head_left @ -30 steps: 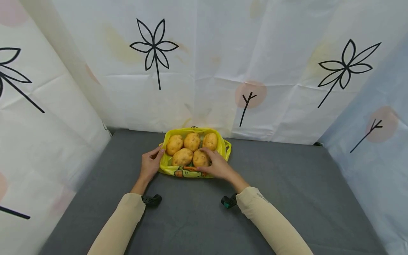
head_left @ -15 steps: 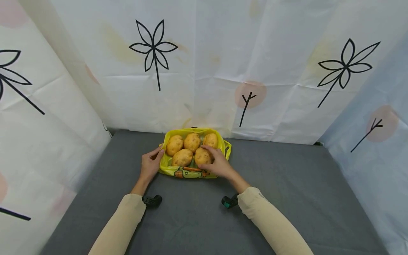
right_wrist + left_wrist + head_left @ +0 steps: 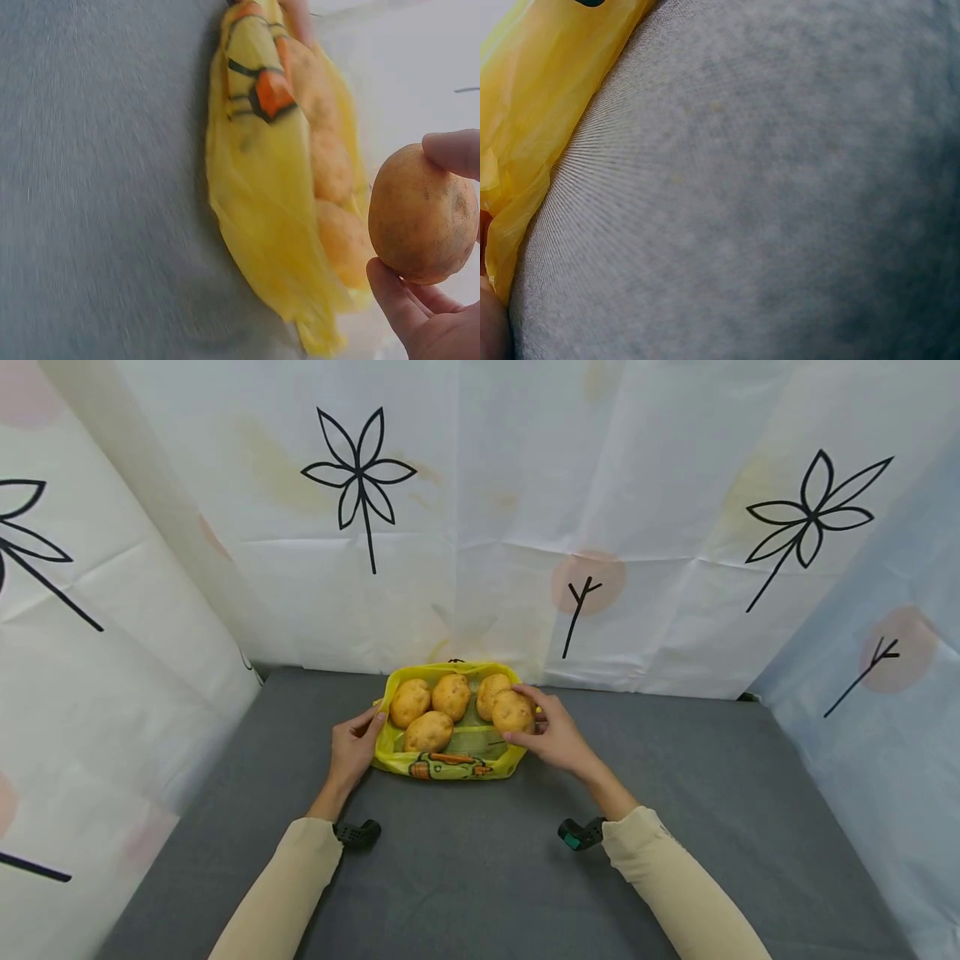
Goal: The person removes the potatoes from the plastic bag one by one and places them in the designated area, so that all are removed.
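My right hand (image 3: 558, 735) grips a potato (image 3: 513, 713) between thumb and fingers, above the right side of a yellow plastic bag (image 3: 450, 767). In the right wrist view that potato (image 3: 422, 214) is held up beside the bag, apart from the others. Several more potatoes (image 3: 428, 732) lie inside the open bag, with a bare patch of its floor at the front right. At the bag's left rim my left hand (image 3: 354, 750) pinches the plastic edge. The left wrist view catches only a yellow side of the bag (image 3: 547, 97) and a sliver of a finger.
The bag rests on a grey cloth-covered table (image 3: 465, 877), near its back edge. White curtains (image 3: 480, 527) printed with flowers and trees close off the back and both sides. A dark wrist camera (image 3: 581, 833) sits on the right wrist.
My right hand has lifted a potato from the bag's front right and carried it rightward. The left hand has stayed at the left rim.
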The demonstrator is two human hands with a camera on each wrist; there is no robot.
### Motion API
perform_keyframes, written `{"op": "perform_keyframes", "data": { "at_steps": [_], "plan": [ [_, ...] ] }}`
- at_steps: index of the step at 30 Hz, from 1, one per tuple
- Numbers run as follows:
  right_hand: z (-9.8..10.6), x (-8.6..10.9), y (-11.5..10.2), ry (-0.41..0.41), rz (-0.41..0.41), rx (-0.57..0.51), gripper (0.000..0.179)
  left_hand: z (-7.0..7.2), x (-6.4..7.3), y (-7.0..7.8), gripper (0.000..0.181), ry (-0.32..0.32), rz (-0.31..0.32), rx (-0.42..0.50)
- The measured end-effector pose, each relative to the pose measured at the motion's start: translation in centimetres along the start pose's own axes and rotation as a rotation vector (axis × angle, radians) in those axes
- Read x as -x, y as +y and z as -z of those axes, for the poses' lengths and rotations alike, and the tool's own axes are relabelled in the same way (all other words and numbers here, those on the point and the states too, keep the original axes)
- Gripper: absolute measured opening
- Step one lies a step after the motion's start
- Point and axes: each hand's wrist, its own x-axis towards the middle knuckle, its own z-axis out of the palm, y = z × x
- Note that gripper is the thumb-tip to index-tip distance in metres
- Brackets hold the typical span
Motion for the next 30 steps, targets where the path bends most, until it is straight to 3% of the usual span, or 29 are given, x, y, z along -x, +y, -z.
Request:
{"op": "perform_keyframes", "data": {
  "at_steps": [4, 6, 17, 27, 30],
  "plan": [
    [1.7, 0.5, 0.6, 0.024, -0.012, 0.029, 0.073, 0.1, -0.6, -2.3, 0.036, 0.022, -0.016, 0.006],
    [2.5, 0.7, 0.9, 0.029, -0.029, 0.028, 0.074, 0.1, -0.6, -2.6, 0.037, 0.03, -0.013, -0.005],
    [5.6, 1.5, 3.8, 0.08, -0.085, 0.007, 0.076, 0.0, -0.5, -2.3, 0.038, 0.033, 0.003, 0.011],
    [5.8, 0.7, 6.8, 0.083, -0.214, 0.044, 0.078, 0.0, -0.5, -2.4, 0.039, 0.03, 0.014, 0.014],
    [5.7, 0.3, 7.3, 0.069, -0.215, 0.046, 0.077, -0.1, -0.5, -2.5, 0.039, 0.036, 0.015, 0.005]
  ]
}}
